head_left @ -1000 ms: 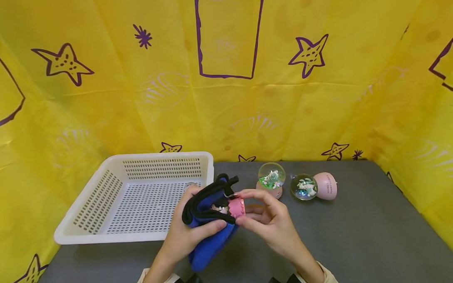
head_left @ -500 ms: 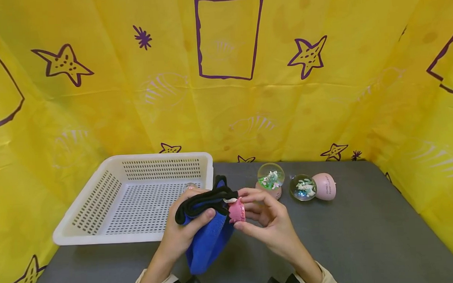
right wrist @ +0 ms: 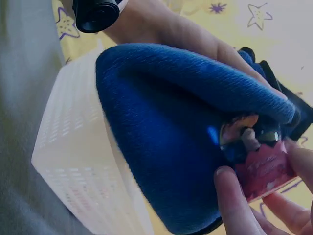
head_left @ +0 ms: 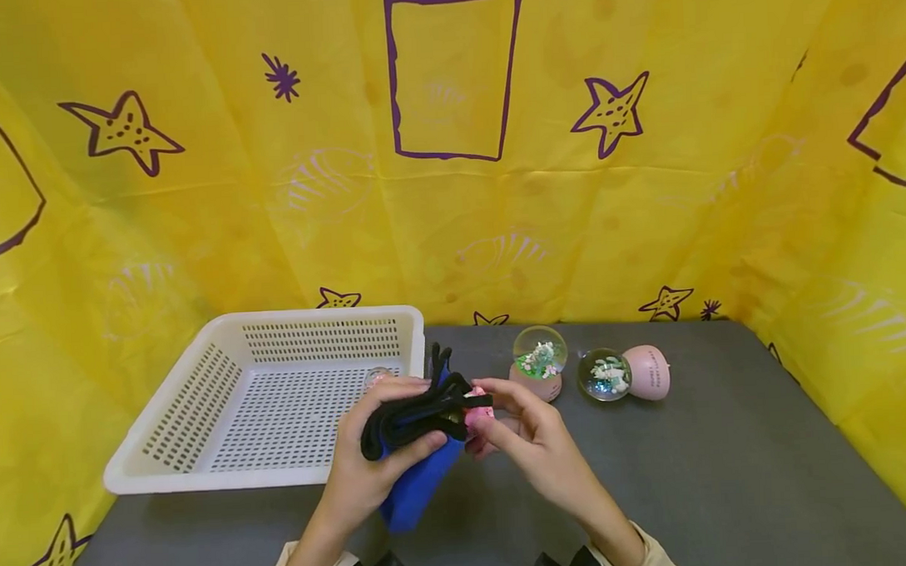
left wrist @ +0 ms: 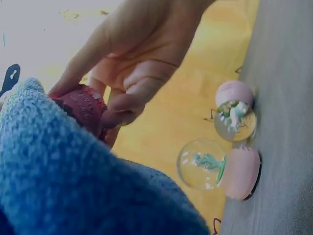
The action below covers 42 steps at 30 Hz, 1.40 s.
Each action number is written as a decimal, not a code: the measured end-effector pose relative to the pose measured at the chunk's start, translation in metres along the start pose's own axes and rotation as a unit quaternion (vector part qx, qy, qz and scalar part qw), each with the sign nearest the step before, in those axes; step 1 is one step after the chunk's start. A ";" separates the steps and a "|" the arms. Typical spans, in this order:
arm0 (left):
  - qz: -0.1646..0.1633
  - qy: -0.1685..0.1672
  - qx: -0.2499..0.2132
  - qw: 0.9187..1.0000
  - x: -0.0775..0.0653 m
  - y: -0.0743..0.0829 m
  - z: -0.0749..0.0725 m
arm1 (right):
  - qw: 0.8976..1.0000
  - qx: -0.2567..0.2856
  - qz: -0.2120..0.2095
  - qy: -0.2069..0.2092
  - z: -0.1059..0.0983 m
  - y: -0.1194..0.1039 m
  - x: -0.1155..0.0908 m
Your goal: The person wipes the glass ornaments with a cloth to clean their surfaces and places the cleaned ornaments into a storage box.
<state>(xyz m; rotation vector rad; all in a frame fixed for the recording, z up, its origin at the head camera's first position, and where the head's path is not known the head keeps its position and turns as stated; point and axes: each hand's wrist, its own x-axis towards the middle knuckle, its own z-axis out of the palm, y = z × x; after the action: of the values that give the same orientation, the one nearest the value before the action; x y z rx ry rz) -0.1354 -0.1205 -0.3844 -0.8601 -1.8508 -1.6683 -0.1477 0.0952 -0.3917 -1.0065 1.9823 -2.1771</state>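
My left hand (head_left: 364, 444) grips a folded blue cloth (head_left: 423, 488) with black edging, held up in front of the basket. With thumb and fingers, my right hand (head_left: 537, 442) holds a small snow globe by its pink scalloped base (right wrist: 266, 171). The clear dome (right wrist: 249, 137) of that globe lies against the blue fabric in the right wrist view. Seen from the left wrist, the cloth (left wrist: 78, 166) hides part of the base, while the right hand's fingers (left wrist: 120, 105) curl round it.
A white perforated basket (head_left: 220, 477) stands at the left, with a clear round object (head_left: 377, 376) inside by its right wall. Behind my right hand, one pink-based snow globe (head_left: 538, 363) stands upright. Another snow globe (head_left: 647, 373) lies on its side to its right on the grey table (head_left: 729, 465).
The cloth's black edge has shifted right and now covers more of the pink base. The right hand has turned the globe slightly; the left hand keeps its grip.
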 end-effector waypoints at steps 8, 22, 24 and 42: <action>-0.067 -0.008 0.017 0.998 -0.002 0.002 0.000 | 0.999 0.021 -0.023 0.019 0.004 -0.003 -0.005; -0.106 -0.004 -0.044 0.993 0.000 0.006 -0.003 | 0.993 0.011 -0.114 0.010 0.004 -0.004 -0.003; -0.123 -0.039 -0.055 0.990 -0.001 0.006 -0.003 | 0.993 0.007 -0.120 0.015 0.004 -0.004 -0.003; -0.059 -0.003 -0.019 0.998 0.002 0.011 -0.002 | 0.985 0.007 -0.171 -0.035 0.003 -0.005 -0.004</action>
<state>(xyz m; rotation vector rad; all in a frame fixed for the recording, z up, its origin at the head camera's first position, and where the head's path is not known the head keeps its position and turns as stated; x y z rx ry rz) -0.1284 -0.1222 -0.3754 -0.7847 -1.9120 -1.7805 -0.1408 0.0953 -0.3886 -1.4969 1.8759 -2.2677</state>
